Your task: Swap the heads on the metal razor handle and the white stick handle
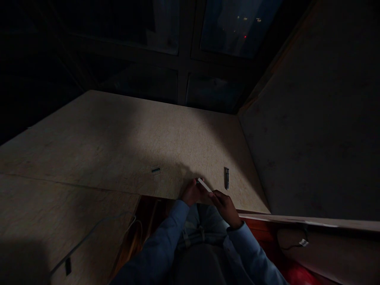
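In my right hand [225, 204] is a thin, flat white stick [204, 185], pinched near its lower end and slanting up to the left. My left hand [190, 193] is curled just beside it, its fingertips close to the stick's upper end. Whether the left fingers hold anything is too dark to make out. On the table to the right lies what looks like a metal nail clipper [227, 178]. A small dark bar-shaped object [156, 170] rests on the table left of my hands.
The pale table [178, 134] reaches to dark window panes [154, 81] and a wall [314, 130] on the right. A grey cable [89, 233] and a small black piece [68, 266] lie lower left. Something red [299, 273] shows at lower right.
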`<state>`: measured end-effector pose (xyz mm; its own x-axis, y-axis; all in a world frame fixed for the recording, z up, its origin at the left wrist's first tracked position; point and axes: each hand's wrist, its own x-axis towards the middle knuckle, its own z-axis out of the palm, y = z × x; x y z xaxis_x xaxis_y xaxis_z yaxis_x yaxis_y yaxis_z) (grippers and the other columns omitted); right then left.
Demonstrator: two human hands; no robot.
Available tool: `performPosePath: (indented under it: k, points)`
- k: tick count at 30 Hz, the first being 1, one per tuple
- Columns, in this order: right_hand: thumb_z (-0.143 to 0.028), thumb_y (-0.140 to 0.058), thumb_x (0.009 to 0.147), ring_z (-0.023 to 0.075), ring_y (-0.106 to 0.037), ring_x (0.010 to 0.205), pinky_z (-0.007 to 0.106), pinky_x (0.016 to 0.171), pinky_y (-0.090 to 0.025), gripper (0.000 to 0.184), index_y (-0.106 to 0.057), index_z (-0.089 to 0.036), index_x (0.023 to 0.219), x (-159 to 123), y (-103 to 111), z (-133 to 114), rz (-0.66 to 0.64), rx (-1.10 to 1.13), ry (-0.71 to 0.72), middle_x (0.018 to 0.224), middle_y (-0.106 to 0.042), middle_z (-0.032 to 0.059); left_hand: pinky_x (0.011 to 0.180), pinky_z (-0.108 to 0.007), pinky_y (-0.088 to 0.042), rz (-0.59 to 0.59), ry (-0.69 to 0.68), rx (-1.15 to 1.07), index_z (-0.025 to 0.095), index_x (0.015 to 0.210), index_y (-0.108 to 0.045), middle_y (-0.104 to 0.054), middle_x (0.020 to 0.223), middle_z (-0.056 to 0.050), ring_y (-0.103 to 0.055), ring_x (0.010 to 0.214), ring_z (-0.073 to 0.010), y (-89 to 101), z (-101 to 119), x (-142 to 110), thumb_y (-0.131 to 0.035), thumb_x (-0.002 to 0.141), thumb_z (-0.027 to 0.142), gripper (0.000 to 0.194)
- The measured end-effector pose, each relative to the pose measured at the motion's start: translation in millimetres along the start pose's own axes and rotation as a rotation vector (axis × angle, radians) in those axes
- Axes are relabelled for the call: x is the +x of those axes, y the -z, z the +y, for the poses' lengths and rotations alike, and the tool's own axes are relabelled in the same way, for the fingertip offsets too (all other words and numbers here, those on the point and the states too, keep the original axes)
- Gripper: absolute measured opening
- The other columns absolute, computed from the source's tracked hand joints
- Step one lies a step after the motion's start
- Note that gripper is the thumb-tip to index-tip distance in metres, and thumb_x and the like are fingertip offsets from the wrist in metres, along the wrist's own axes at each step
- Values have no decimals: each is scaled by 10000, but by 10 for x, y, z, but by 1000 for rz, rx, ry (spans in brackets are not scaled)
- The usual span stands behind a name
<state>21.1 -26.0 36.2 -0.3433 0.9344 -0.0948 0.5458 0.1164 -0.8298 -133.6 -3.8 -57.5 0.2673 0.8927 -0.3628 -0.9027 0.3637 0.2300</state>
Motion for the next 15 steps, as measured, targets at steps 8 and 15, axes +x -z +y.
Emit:
performPosePath:
  k: [8,15]
  points:
    - [-695,-375,911,182,-577,604,265,561,-403,631,-696,-158,826,30,18,16,140,-27,-64,646,-638,42,662,-277,-455,5,1,-21,89,844,-694,-625,665,-42,-599,649,-140,-79,40,-41,-646,875,456,371]
    - [-657,-368,938,177,-586,630,258,574,-409,598,-701,-167,862,11,-25,-11,42,-9,-8,673,-648,32,675,-279,-475,50,26,-28,99,775,-691,-642,661,-43,-612,642,-139,-142,62,-69,-608,898,477,406]
